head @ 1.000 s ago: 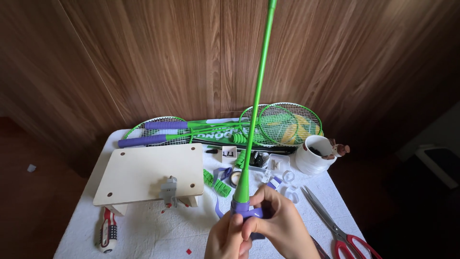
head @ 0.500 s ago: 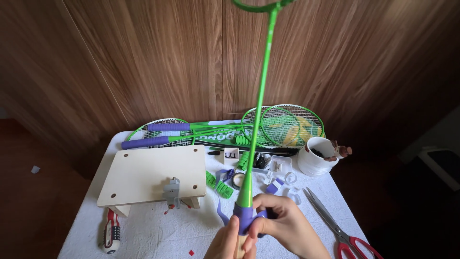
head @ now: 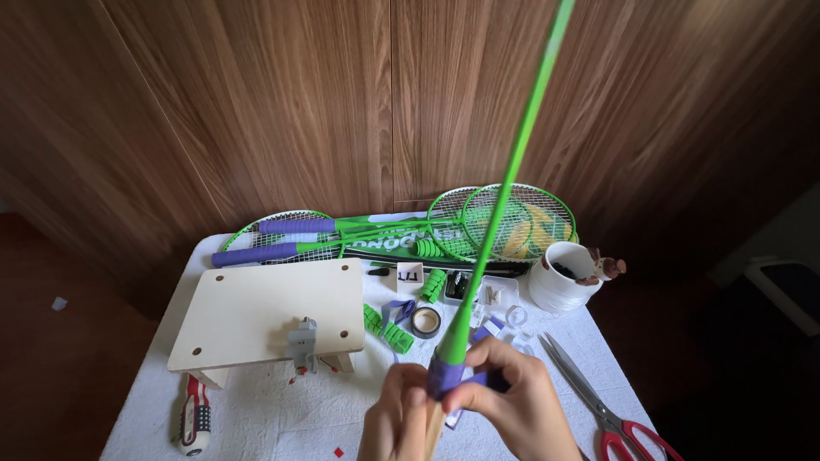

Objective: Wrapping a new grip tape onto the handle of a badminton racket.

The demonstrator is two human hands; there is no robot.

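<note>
Both hands hold a green badminton racket (head: 504, 192) by its handle, low over the white-covered counter (head: 256, 418). The left hand (head: 397, 423) is wrapped around the bare wooden part; the right hand (head: 521, 405) pinches the purple grip tape (head: 446, 376) wound on it. The shaft slants up and away, just right of the pale wooden board (head: 265, 312). Further right of the board lie red-handled scissors (head: 598, 401).

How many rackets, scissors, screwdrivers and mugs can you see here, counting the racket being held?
Rackets: 3, one green racket held in both hands, two lying rackets at the table's back
Scissors: 1, red-handled scissors
Screwdrivers: 1, red and white screwdriver
Mugs: 1, white mug
Total: 6
</note>
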